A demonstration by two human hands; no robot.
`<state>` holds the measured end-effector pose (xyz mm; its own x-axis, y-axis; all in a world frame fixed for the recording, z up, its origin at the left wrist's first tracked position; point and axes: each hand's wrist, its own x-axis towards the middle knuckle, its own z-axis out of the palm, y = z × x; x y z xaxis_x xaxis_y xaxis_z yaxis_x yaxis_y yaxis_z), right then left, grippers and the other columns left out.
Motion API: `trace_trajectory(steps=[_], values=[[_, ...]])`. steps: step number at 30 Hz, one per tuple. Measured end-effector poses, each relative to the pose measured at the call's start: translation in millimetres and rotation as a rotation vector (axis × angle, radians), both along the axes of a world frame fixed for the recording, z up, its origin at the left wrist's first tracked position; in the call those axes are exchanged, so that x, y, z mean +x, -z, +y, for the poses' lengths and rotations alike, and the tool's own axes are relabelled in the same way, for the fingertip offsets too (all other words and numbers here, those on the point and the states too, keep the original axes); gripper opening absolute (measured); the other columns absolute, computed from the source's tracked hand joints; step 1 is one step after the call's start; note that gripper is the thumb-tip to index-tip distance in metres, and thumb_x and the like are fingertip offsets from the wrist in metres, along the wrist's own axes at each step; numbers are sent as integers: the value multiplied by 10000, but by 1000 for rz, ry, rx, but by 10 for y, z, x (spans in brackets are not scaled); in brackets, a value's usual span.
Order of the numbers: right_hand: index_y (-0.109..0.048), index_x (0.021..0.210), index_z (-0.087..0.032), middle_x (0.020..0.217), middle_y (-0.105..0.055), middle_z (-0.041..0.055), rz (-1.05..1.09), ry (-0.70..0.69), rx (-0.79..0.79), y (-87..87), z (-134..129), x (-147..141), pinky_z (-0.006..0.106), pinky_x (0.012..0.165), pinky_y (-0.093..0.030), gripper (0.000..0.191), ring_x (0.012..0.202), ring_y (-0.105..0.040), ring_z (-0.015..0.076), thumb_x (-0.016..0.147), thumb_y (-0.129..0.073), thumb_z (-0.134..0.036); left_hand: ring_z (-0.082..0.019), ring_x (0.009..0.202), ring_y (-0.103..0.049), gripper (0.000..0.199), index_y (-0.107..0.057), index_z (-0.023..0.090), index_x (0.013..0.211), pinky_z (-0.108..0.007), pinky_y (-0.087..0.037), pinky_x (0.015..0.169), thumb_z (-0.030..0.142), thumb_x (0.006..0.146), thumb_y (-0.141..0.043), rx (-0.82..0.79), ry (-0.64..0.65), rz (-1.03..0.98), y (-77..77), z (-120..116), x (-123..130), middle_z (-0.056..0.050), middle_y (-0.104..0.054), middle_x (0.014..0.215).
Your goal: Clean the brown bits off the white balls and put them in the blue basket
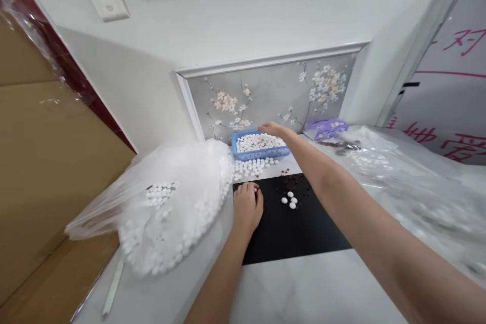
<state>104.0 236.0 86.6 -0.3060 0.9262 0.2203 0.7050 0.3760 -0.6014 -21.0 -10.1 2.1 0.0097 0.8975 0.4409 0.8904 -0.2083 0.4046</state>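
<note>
Right hand (271,129) at blue basket (261,153) rim, center, grip unclear. Left hand (248,200) curled on black mat (296,233), can't tell if holding.

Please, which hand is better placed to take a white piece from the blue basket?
Probably the right hand: it is at the far rim of the blue basket. The left hand is farther away, on the black mat.

Two hands (247,204), one basket (261,154), four balls (292,205) on mat (296,235), seemingly one purple packet (326,128).
</note>
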Motion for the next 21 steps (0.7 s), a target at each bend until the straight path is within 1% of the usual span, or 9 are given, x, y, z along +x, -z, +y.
trace_trajectory(steps=[3, 6, 8, 10, 11, 13, 14, 17, 21], values=[[-629, 985, -124, 944, -650, 47, -39, 44, 33, -75, -143, 164, 293, 764, -463, 273, 861, -593, 183, 880, -457, -309, -206, 915, -536, 148, -532, 182, 890, -369, -396, 835, 192, 849, -390, -2, -8, -37, 0, 9, -10, -63, -611, 924], [-638, 1014, -126, 946, -665, 72, -53, 75, 127, -3, -569, 370, 276, 762, -428, 358, 868, -590, 196, 900, -371, -334, -215, 952, -538, 175, -538, 174, 944, -373, -395, 852, 208, 851, -394, -32, -19, -58, 18, 19, -14, -74, -620, 971], [-633, 1019, -164, 951, -661, 66, -87, 32, 175, 162, -1015, 514, 274, 742, -418, 377, 827, -594, 193, 882, -386, -413, -231, 989, -529, 196, -540, 173, 985, -387, -387, 866, 227, 848, -411, -61, -10, -32, 32, 21, -4, -77, -624, 1006], [-595, 1062, -196, 974, -641, 68, -246, -100, 251, 389, -1503, 630, 276, 706, -416, 424, 800, -601, 191, 878, -347, -486, -241, 995, -524, 197, -549, 175, 980, -394, -385, 864, 238, 844, -421, -78, 9, 7, 37, 16, 12, -73, -629, 1007], [-573, 1074, -195, 995, -628, 78, -325, -117, 252, 506, -1726, 671, 278, 671, -417, 455, 779, -607, 196, 862, -350, -530, -242, 985, -526, 189, -556, 176, 961, -393, -387, 856, 236, 843, -421, -80, 15, 25, 34, 11, 21, -70, -632, 992], [-528, 1091, -177, 1058, -593, 99, -441, -151, 249, 712, -2068, 713, 276, 615, -411, 512, 756, -613, 200, 831, -366, -587, -237, 951, -531, 168, -566, 177, 913, -384, -393, 838, 220, 839, -421, -74, 22, 50, 23, -1, 32, -66, -633, 950], [-515, 1082, -174, 1055, -585, 99, -484, -165, 252, 789, -2175, 717, 273, 590, -402, 518, 732, -614, 196, 826, -363, -599, -233, 933, -533, 160, -568, 178, 891, -379, -396, 829, 210, 836, -421, -70, 24, 57, 17, -6, 34, -65, -632, 932], [-496, 1004, -178, 985, -599, 73, -546, -196, 258, 895, -2267, 689, 260, 560, -376, 403, 694, -616, 178, 876, -325, -520, -217, 898, -536, 142, -568, 186, 831, -355, -406, 814, 174, 820, -427, -60, 46, 38, 14, -8, 22, -60, -622, 887], [-494, 934, -180, 858, -638, 49, -622, -229, 259, 859, -2181, 629, 249, 516, -323, 297, 655, -622, 175, 914, -300, -404, -170, 844, -558, 118, -563, 192, 808, -285, -437, 772, 136, 785, -462, -75, 81, -103, 39, 16, -14, -42, -606, 854]])
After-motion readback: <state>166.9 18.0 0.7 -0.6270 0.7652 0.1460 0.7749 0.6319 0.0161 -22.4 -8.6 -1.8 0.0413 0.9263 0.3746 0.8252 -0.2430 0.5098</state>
